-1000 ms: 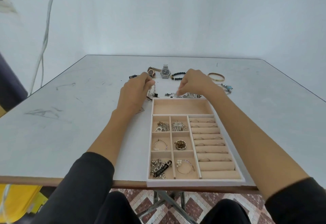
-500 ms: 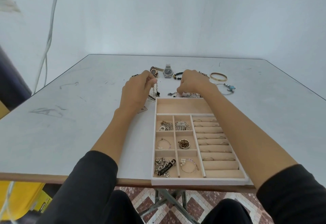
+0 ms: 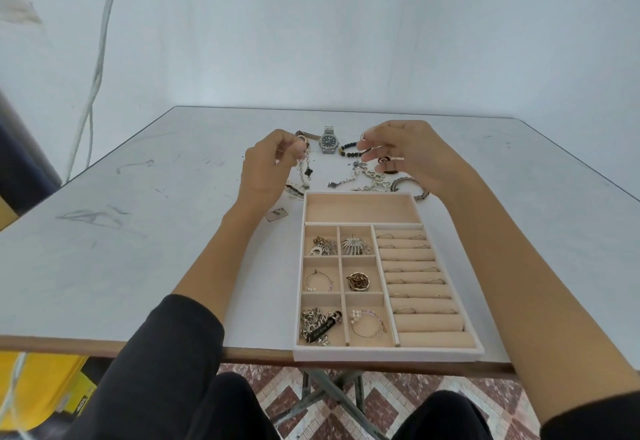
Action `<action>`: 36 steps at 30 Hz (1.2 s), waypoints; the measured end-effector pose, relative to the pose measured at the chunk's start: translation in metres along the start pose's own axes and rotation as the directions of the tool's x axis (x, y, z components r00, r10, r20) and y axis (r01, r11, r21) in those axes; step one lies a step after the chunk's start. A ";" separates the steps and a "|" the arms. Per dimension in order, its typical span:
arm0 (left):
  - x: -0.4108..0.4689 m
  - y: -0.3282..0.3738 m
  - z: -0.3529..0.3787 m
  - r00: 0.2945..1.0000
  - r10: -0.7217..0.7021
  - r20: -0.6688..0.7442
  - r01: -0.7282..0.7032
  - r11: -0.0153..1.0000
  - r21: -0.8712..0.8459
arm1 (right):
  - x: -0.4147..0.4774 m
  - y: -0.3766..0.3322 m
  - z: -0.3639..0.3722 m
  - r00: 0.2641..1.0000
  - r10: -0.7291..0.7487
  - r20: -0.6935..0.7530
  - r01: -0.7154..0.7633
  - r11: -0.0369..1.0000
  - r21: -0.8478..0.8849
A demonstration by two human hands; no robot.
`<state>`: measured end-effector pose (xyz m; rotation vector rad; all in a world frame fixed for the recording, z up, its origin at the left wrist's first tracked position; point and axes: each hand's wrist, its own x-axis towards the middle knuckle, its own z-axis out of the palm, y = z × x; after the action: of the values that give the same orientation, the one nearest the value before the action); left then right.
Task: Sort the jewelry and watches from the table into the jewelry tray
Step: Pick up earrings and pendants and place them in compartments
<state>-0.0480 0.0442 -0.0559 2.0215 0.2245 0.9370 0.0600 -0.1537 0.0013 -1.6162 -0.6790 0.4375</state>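
Silver chain hangs pinched in left hand; right hand pinches its other end. Risk: snagging loose jewelry behind tray.

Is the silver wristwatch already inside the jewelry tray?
No, the silver wristwatch lies on the table beyond the jewelry tray, between the two raised hands.

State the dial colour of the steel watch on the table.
Dark blue-black, on the steel watch; head view.
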 end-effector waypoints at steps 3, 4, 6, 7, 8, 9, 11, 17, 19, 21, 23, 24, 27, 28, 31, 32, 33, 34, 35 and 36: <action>-0.001 0.008 0.001 1.000 -0.001 0.001 0.001 0.999 -0.052 | -0.012 -0.003 0.000 1.000 -0.003 0.019 0.001 0.994 0.105; -0.001 0.010 0.001 1.000 -0.004 0.001 0.004 0.998 -0.070 | -0.016 -0.004 0.000 1.000 -0.008 0.022 0.005 0.992 0.124; -0.002 0.015 0.000 1.000 -0.012 0.005 0.012 0.995 -0.102 | -0.024 -0.006 0.000 0.999 -0.025 0.034 0.020 0.989 0.144; -0.002 0.017 0.000 1.000 -0.015 0.007 0.016 0.992 -0.121 | -0.027 -0.008 0.001 0.999 -0.036 0.040 0.029 0.988 0.152; -0.003 0.019 -0.001 1.000 -0.019 0.008 0.020 0.989 -0.143 | -0.031 -0.009 0.001 0.998 -0.046 0.046 0.038 0.986 0.161; -0.003 0.022 -0.001 1.000 -0.022 0.009 0.023 0.986 -0.166 | -0.035 -0.011 0.001 0.997 -0.055 0.051 0.045 0.984 0.173; -0.005 0.028 -0.002 1.000 -0.023 0.015 0.026 0.977 -0.210 | -0.041 -0.014 0.003 0.996 -0.072 0.062 0.058 0.978 0.199; -0.008 0.042 -0.006 0.998 -0.030 0.054 0.046 0.942 -0.332 | -0.058 -0.014 0.007 0.993 -0.086 0.080 0.058 0.954 0.296; -0.009 0.047 -0.008 0.999 -0.018 0.051 0.036 0.930 -0.366 | -0.062 -0.013 0.008 0.992 -0.092 0.087 0.060 0.947 0.315; -0.010 0.052 -0.010 0.999 -0.015 0.048 0.034 0.913 -0.408 | -0.066 -0.012 0.008 0.992 -0.091 0.090 0.057 0.944 0.325; -0.011 0.056 -0.012 0.998 -0.025 0.051 0.045 0.893 -0.447 | -0.068 -0.011 0.009 0.992 -0.080 0.094 0.046 0.947 0.319; -0.011 0.057 -0.013 0.998 -0.033 0.057 0.055 0.883 -0.466 | -0.068 -0.010 0.009 0.993 -0.071 0.096 0.038 0.949 0.312; -0.012 0.061 -0.015 0.995 -0.046 0.088 0.086 0.842 -0.533 | -0.067 -0.009 0.010 0.994 -0.041 0.100 0.012 0.961 0.277; -0.012 0.062 -0.015 0.994 -0.047 0.098 0.094 0.829 -0.552 | -0.067 -0.008 0.010 0.994 -0.033 0.100 0.006 0.964 0.265; -0.015 0.067 -0.018 0.992 -0.047 0.120 0.108 0.811 -0.575 | -0.067 -0.007 0.012 0.995 -0.021 0.100 -0.003 0.973 0.233; -0.017 0.069 -0.019 0.991 -0.041 0.131 0.109 0.816 -0.568 | -0.067 -0.007 0.012 0.995 -0.018 0.100 -0.004 0.975 0.222; -0.019 0.071 -0.020 0.989 -0.034 0.142 0.108 0.824 -0.556 | -0.067 -0.007 0.013 0.995 -0.016 0.100 -0.006 0.977 0.213; -0.021 0.073 -0.021 0.988 -0.025 0.154 0.106 0.833 -0.543 | -0.068 -0.007 0.013 0.995 -0.015 0.101 -0.006 0.978 0.207; -0.024 0.075 -0.022 0.986 -0.017 0.166 0.104 0.842 -0.530 | -0.068 -0.007 0.013 0.995 -0.014 0.102 -0.007 0.979 0.202; -0.026 0.077 -0.023 0.984 -0.011 0.178 0.103 0.850 -0.517 | -0.068 -0.006 0.014 0.995 -0.014 0.103 -0.007 0.980 0.199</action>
<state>-0.0957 -0.0001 -0.0023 1.5600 -0.0652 0.6882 -0.0011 -0.1871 -0.0013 -1.4104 -0.6932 0.5726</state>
